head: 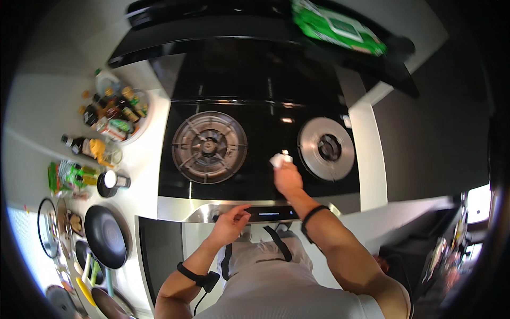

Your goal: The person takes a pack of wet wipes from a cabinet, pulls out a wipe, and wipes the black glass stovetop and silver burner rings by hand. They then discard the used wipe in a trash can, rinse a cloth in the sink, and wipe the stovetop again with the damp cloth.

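Observation:
A crumpled white wipe (281, 159) is held in my right hand (288, 178), down on the black cooktop (259, 175) between the two burners. Just left of the right burner (327, 148), that hand has its fingers closed around the wipe. My left hand (231, 225) hovers by the steel front edge (191, 209) of the cooktop, fingers loosely curled and apart, holding nothing. On the left burner (209, 146) rests a round pan support with spokes. The right burner shows a smooth metal ring.
A green pack of wipes (342, 30) lies on the range hood (219, 28). Bottles crowd a round tray (145, 119) on the left counter (147, 171). Nearer stand a black frying pan (105, 237), more pans and a glass lid (48, 227). A dark cabinet (430, 139) borders the right.

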